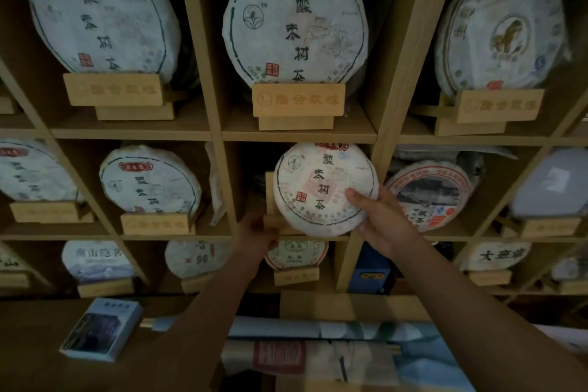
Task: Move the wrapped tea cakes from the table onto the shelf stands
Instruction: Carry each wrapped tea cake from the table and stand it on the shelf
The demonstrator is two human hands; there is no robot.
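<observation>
A round tea cake (321,188) in white paper with black characters and a red seal stands upright in the middle cubby of the second shelf row. My right hand (378,216) grips its lower right edge, thumb across the front. My left hand (257,232) is closed around the wooden stand (270,197) at the cake's lower left; only the stand's upright and part of its base show behind the cake.
The wooden shelf grid (299,134) holds other wrapped cakes on stands, such as the one directly above (296,16) and another to the left (149,181). Below lie a blue booklet (101,328) and rolled papers (318,350) on the table.
</observation>
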